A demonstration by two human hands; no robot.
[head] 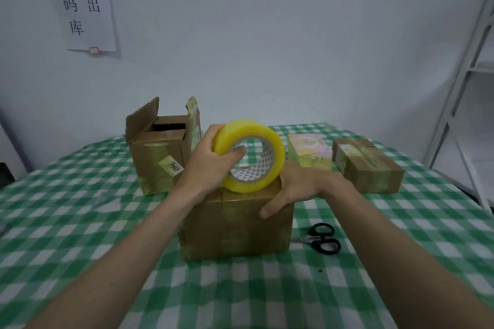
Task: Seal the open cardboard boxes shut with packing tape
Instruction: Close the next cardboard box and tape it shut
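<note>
A closed cardboard box stands in the middle of the green checked table. My left hand grips a yellow roll of packing tape, thumb through its core, holding it upright on the box's top edge. My right hand rests on the box's top right corner, thumb down its front face. Behind on the left stands an open cardboard box with its flaps up.
Black-handled scissors lie on the table right of the middle box. At the back right are a small yellow-pink box and a taped flat cardboard box. A white shelf frame stands at the right. A paper sign hangs on the wall.
</note>
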